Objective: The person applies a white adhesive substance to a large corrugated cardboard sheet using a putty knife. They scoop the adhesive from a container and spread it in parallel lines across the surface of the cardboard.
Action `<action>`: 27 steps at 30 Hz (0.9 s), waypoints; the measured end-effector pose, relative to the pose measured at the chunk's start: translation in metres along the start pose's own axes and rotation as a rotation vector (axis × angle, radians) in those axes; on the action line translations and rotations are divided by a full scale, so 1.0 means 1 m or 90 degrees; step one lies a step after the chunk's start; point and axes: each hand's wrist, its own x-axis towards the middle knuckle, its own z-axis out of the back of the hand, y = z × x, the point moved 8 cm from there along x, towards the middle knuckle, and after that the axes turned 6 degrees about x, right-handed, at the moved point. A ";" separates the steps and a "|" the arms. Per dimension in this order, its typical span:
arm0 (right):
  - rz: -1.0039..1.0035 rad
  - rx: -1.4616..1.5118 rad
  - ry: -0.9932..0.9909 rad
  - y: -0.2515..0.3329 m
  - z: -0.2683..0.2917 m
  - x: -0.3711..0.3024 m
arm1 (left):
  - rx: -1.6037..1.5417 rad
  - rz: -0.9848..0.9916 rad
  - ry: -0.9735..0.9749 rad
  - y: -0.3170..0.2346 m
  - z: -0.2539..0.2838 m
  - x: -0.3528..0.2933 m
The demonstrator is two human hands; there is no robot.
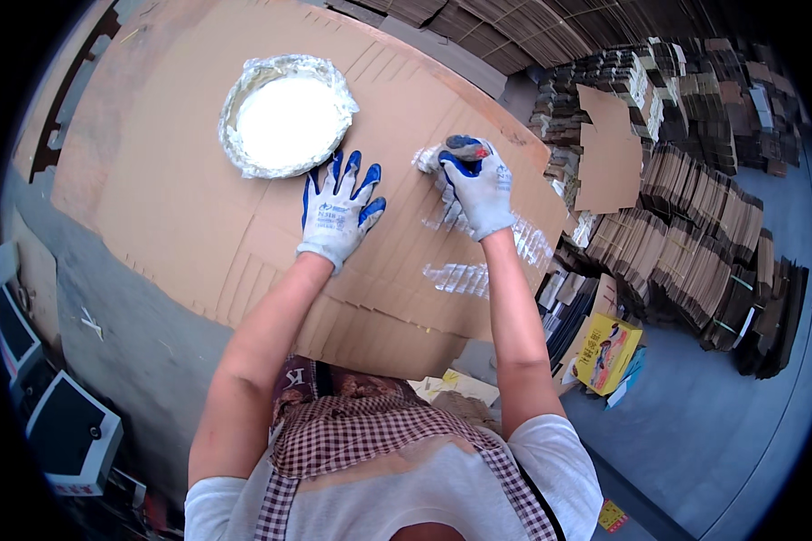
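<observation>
left hand [341, 212], head view: i see it gloved in white with blue-coated fingers, back upward, all fingers spread wide and the thumb held out to the side. it is released, grasping nothing, and rests on the broad brown cardboard [167, 194]. its fingertips lie just beside the lower right rim of the round bowl [231, 113]; from my view i cannot tell whether glove and rim touch. the bowl sits on the cardboard toward its far side, ahead of the left hand; its rim is crumpled and pale, and it contains a bright white substance [296, 117].

right hand [480, 185]: gloved alike, it is well apart from the left, over the right part of the same cardboard. i see its fingers curled in toward the thumb around a dark, shaded gap, with a small red spot near the knuckles. the glove hides most of the inside, so i cannot tell whether it grips something or is merely clenched. white streaks [458, 279] mark the cardboard beneath and nearer the wearer.

surroundings: to the right i note stacks of flattened cardboard [690, 270] and a yellow box [607, 354]; a checked apron [361, 442] covers the wearer's front.
</observation>
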 end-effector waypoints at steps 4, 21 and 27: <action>0.191 -0.152 -0.009 -0.002 -0.005 0.013 | -0.016 -0.002 0.005 -0.004 0.003 0.002; 0.033 -0.165 0.081 -0.002 -0.023 -0.029 | -0.009 0.004 0.004 0.001 0.002 -0.001; 0.050 -0.175 0.106 -0.005 -0.033 -0.048 | -0.052 -0.002 -0.029 0.004 0.004 -0.001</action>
